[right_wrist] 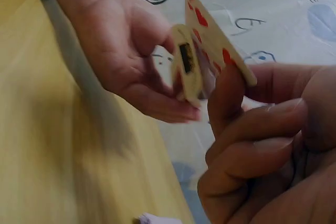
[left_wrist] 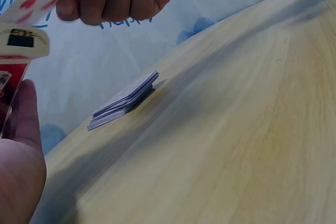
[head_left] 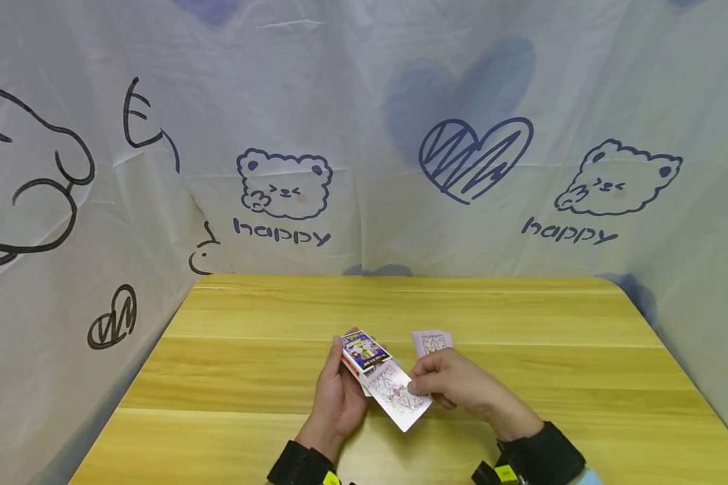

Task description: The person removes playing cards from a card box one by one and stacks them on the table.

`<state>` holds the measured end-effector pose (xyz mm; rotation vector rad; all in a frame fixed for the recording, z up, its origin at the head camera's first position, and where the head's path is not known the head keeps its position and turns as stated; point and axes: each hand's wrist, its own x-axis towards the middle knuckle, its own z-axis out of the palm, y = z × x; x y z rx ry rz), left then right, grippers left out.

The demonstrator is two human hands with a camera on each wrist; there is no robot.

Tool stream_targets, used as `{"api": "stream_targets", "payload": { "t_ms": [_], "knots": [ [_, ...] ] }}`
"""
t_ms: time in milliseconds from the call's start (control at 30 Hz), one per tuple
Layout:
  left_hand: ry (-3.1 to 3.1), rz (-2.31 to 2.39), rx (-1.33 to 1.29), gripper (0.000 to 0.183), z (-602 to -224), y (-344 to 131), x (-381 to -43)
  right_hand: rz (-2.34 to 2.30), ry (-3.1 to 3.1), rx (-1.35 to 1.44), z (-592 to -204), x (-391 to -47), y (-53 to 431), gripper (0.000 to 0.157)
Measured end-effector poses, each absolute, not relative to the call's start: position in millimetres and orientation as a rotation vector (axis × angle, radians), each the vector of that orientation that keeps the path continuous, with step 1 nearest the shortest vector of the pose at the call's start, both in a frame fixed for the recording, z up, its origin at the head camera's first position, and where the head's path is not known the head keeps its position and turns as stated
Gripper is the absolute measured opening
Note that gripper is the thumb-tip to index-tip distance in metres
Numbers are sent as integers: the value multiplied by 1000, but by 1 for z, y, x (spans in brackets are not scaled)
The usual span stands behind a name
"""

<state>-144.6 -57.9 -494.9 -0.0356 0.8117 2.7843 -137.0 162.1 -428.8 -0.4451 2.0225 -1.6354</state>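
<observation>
My left hand grips a playing card box with a purple picture on its face and red sides. In the left wrist view the box's pale end is near the left edge. Between thumb and forefinger, my right hand pinches a playing card, patterned back up in the head view. Red hearts show on this card's other face in the right wrist view. The card lies close against the box's end; whether part of it is inside cannot be told.
A loose stack of playing cards lies back down on the wooden table, just beyond my right hand. Its layered edges show in the left wrist view. A pale printed cloth hangs behind the table and along its sides.
</observation>
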Motion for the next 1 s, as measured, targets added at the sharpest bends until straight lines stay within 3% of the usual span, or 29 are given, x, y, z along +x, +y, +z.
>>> {"api": "stream_targets", "payload": {
  "t_ms": [200,533,1000],
  "knots": [
    [844,2808,-159,67,-496,-57,-148,-1700,2113,-375,-421,-146,179,24],
    [894,2780,-239,73,-496,-56,-147,-1454,2690,72,-431,-168,203,21],
    [901,2751,-250,79,-494,-56,-145,-1300,2732,95,-459,-179,208,19]
  ]
}}
